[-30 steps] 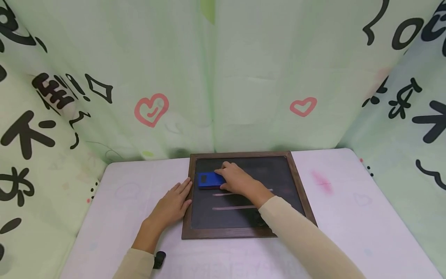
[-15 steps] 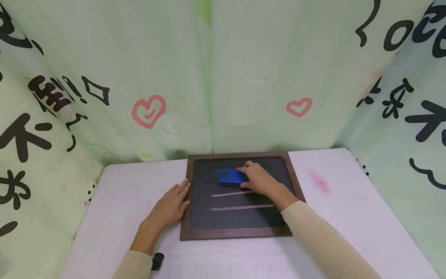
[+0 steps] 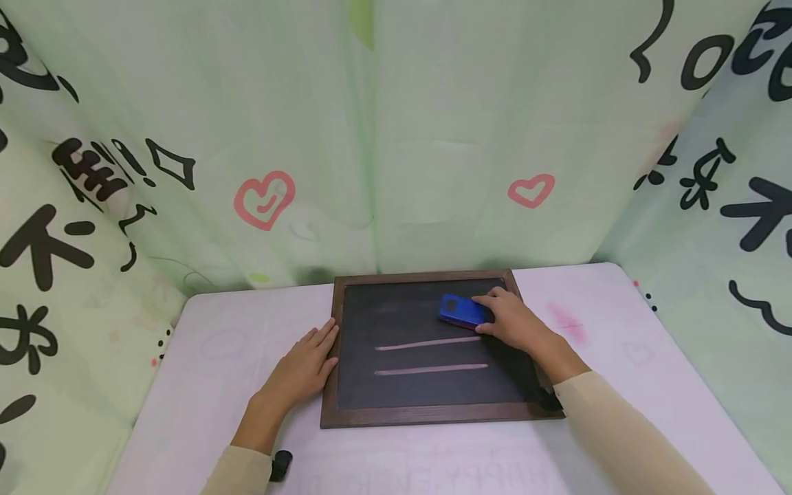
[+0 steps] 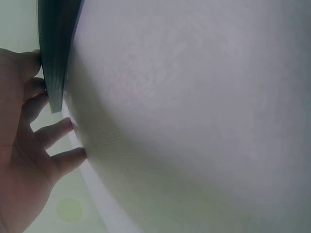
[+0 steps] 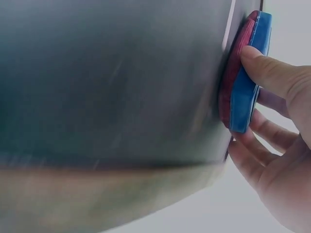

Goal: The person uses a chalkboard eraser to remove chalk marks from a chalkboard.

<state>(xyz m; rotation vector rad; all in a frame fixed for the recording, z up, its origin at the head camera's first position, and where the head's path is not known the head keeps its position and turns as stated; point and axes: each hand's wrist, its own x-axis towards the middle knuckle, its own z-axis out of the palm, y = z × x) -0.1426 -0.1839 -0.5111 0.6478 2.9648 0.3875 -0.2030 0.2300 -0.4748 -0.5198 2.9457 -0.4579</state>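
Note:
A blackboard (image 3: 396,388) in a brown wooden frame lies on the table, with two pale pink chalk lines (image 3: 431,369) across its lower half. My right hand (image 3: 516,323) grips a blue eraser (image 3: 458,309) by its right end, near the board's upper right. In the right wrist view, the thumb and fingers pinch the eraser (image 5: 245,82), whose dark red felt side rests on the board. My left hand (image 3: 303,368) lies with fingers extended against the frame's left edge. The left wrist view shows its fingertips touching the frame (image 4: 56,53) and the tabletop.
The white table (image 3: 235,357) has a pink smudge (image 3: 566,322) right of the board. Pale green curtains (image 3: 433,137) with black writing and red hearts stand behind and at both sides. A black strap piece (image 3: 281,465) sits at the left wrist.
My right hand has slid the eraser rightward along the board's upper part, from near the left side toward the right. The left hand stays at the frame's left edge.

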